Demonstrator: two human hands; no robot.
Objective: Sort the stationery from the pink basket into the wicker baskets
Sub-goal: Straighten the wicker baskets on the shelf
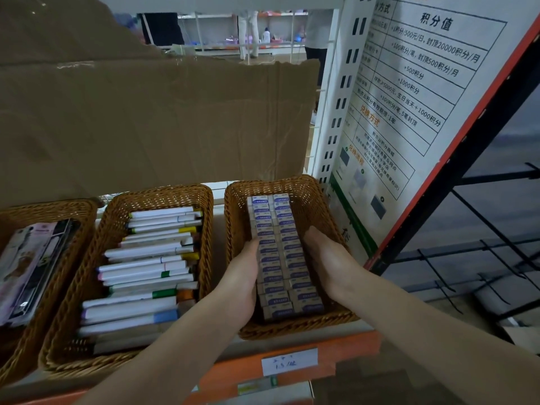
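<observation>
- Head view: three wicker baskets stand in a row on a shelf with an orange front edge (336, 346).
- The right wicker basket (315, 194) holds two neat columns of boxed erasers (280, 247), labels up, running from its far wall to its near wall.
- Both hands are inside this basket. The left hand (244, 276) lies flat against the left side of the eraser columns, fingers straight and pressing the boxes.
- The right hand (324, 258) presses the right side of the columns the same way, fingers extended; neither hand curls round a box.
- The middle wicker basket (163, 197) is packed with white markers (146, 270) lying crosswise, with coloured caps to the right.
- The left wicker basket (52, 209) is cut off by the frame edge and holds flat packaged items (29, 264).
- A crumpled sheet of brown cardboard (163, 118) stands behind the baskets and blocks most of the view past the shelf.
- A printed poster (409, 92) leans beside the white perforated upright (339, 112), just right of the eraser basket.
- A handwritten price label (289, 362) sticks on the shelf edge below the basket.
</observation>
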